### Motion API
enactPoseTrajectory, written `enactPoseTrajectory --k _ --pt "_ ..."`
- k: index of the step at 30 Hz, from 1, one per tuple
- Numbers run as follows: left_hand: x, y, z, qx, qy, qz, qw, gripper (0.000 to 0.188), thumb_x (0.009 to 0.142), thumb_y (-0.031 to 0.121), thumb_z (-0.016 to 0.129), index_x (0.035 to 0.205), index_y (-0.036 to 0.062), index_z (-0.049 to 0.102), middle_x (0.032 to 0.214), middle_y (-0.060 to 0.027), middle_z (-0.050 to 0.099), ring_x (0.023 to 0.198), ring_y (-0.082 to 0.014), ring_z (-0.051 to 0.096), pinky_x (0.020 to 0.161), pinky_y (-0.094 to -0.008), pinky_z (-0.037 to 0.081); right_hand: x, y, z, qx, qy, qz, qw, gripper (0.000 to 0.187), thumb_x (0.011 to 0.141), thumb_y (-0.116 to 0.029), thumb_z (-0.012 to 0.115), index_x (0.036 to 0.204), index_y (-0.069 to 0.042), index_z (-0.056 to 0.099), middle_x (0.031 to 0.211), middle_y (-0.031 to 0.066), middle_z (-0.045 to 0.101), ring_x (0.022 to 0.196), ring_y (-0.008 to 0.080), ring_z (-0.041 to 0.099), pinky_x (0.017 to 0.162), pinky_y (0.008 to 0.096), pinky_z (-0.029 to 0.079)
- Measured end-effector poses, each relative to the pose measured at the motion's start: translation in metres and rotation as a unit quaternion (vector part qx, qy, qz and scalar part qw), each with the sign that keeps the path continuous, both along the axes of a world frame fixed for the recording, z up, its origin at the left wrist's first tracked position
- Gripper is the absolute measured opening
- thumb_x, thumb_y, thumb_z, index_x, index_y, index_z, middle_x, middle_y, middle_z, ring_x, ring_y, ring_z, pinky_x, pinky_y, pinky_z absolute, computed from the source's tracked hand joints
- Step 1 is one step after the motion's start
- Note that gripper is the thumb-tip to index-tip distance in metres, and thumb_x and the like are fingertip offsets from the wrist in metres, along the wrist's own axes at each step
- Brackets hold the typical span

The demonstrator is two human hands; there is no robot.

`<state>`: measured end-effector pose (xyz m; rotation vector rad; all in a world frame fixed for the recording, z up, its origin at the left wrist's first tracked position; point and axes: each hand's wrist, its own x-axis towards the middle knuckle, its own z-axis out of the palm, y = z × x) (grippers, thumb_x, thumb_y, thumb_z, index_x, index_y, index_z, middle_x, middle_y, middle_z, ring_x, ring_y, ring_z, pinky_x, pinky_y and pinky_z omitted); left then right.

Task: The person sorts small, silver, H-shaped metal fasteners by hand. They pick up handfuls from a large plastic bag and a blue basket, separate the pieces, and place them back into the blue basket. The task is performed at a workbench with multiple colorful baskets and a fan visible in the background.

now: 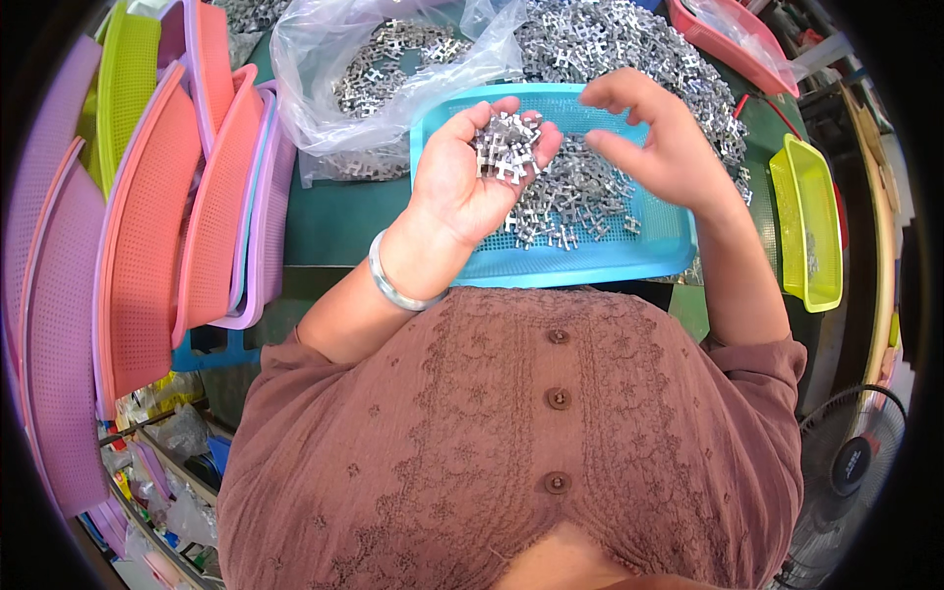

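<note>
My left hand (460,182), palm up and cupped, carries a heap of small silvery metal parts (508,147), some shaped like an H or a cross. A pale bangle (391,280) circles that wrist. Across from it my right hand (661,138) hangs with thumb and fingers apart, and nothing shows between them. Both hands are over a shallow blue plastic basket (580,267). More of the same metal parts (575,202) lie loose inside, partly hidden under my hands.
Behind the basket spreads a large pile of metal parts (610,44). A clear plastic bag (310,98) holding more stands at its left. Stacked pink and purple baskets (147,236) rise at far left. A yellow-green basket (795,226) sits right, above a fan (851,462).
</note>
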<state>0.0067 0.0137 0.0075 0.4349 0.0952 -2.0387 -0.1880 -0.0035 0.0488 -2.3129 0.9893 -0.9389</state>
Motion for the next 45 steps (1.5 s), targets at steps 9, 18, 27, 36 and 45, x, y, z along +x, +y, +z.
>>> enactPoseTrajectory --k 9,18,27,36,45 --pt "0.008 -0.003 -0.013 -0.059 0.037 -0.055 0.996 0.026 0.091 0.019 0.037 0.102 -0.0017 0.048 0.095 -0.0168 0.054 0.09 -0.0287 0.055 0.08 -0.0446 0.048 0.024 0.011 -0.009 -0.112 -0.005 0.043 0.993 0.011 0.067 -0.007 0.064 0.076 -0.004 0.059 0.074 0.0076 0.051 0.072 0.0258 0.051 0.063 0.0328 0.042" --pt "0.002 -0.001 -0.004 -0.018 0.0 -0.02 1.0 0.029 0.091 0.016 0.036 0.106 -0.0065 0.046 0.102 -0.0212 0.052 0.097 -0.0327 0.053 0.089 -0.0479 0.044 0.007 0.001 -0.015 0.298 -0.16 0.014 0.941 0.014 0.081 -0.014 0.057 0.08 0.0 0.061 0.065 -0.005 0.05 0.06 0.0025 0.041 0.053 0.0202 0.034" --pt "-0.003 0.001 0.005 0.002 -0.028 0.026 0.999 0.025 0.09 0.015 0.039 0.1 -0.0051 0.049 0.095 -0.0187 0.053 0.091 -0.0312 0.054 0.087 -0.0463 0.046 0.007 0.01 -0.006 -0.039 -0.007 0.006 0.999 0.017 0.068 -0.015 0.066 0.079 -0.006 0.057 0.082 0.0076 0.056 0.076 0.0245 0.054 0.064 0.0333 0.043" --pt "0.002 -0.003 -0.003 -0.071 0.027 -0.033 0.997 0.023 0.089 0.018 0.039 0.099 -0.0008 0.049 0.096 -0.0176 0.055 0.088 -0.0303 0.055 0.081 -0.0422 0.046 0.039 0.025 -0.008 -0.288 0.099 0.056 0.951 0.018 0.061 -0.013 0.062 0.076 -0.005 0.057 0.074 0.004 0.05 0.071 0.0215 0.05 0.062 0.0316 0.042" --pt "0.0 -0.002 0.001 -0.041 0.055 0.001 0.998 0.027 0.09 0.014 0.036 0.105 -0.0053 0.046 0.107 -0.0228 0.048 0.103 -0.0357 0.047 0.095 -0.0481 0.037 0.027 0.029 -0.006 -0.455 0.117 0.1 0.877 0.022 0.055 -0.011 0.056 0.074 0.0 0.057 0.072 0.0048 0.049 0.066 0.0179 0.05 0.058 0.0286 0.042"
